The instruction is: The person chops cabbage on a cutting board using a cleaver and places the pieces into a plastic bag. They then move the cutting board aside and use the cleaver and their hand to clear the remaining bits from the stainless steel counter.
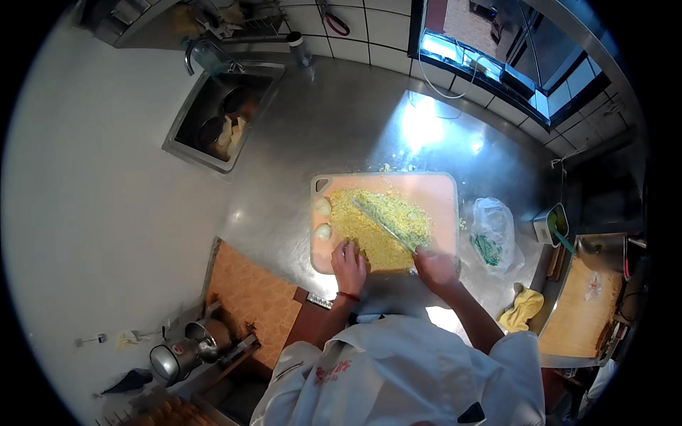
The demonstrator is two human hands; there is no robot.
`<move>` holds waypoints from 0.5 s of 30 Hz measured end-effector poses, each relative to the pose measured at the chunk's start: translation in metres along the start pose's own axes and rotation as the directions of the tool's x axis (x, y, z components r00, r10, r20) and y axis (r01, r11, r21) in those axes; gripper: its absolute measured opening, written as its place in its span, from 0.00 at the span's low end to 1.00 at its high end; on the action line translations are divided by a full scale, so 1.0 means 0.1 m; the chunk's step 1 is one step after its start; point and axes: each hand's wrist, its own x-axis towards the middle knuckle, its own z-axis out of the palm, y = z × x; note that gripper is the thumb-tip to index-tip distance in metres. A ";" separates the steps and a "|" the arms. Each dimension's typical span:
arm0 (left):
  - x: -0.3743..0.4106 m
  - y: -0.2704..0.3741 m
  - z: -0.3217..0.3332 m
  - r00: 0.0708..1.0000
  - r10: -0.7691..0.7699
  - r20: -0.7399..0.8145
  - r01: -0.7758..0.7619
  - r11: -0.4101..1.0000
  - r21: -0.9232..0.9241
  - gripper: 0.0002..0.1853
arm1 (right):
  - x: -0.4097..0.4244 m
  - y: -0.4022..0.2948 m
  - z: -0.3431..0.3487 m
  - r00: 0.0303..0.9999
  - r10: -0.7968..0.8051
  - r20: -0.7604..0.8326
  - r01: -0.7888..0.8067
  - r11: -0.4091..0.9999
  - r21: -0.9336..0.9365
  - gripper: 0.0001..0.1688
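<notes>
My right hand [436, 270] is closed on the handle of a kitchen knife [384, 226], whose blade slants to the upper left over a wide heap of finely chopped yellow and pale green food [373, 250]. The heap covers the middle of a pale orange cutting board [445, 199]. At the board's near edge, my left hand [349, 263] rests with bent fingertips at the heap's lower left side; whether it grips any of the food cannot be seen. Two pale, rounded peeled pieces, perhaps onion [323, 231], lie near the board's left edge.
A clear plastic bag with green contents [490, 239] lies right of the board on the steel counter [319, 128]. Beyond it stand a small container with a green utensil [551, 226] and a yellow cloth [522, 309]. A sink [176, 144] holding dishes is at upper left, with a bottle [299, 50] nearby.
</notes>
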 end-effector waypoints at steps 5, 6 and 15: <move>-0.26 -0.03 -0.05 0.991 -0.124 0.049 0.130 0.978 -0.165 0.22 | -0.05 -0.10 -0.04 0.999 -0.034 0.002 0.034 0.999 -0.030 0.10; -0.28 -0.05 -0.02 0.993 -0.100 0.056 0.108 0.981 -0.163 0.22 | -0.02 -0.08 0.01 0.999 -0.033 0.028 0.034 0.999 -0.041 0.10; -0.05 -0.03 0.16 0.999 -0.028 0.024 0.033 0.962 -0.271 0.19 | -0.02 -0.19 -0.03 0.996 -0.088 0.032 0.091 0.992 -0.083 0.09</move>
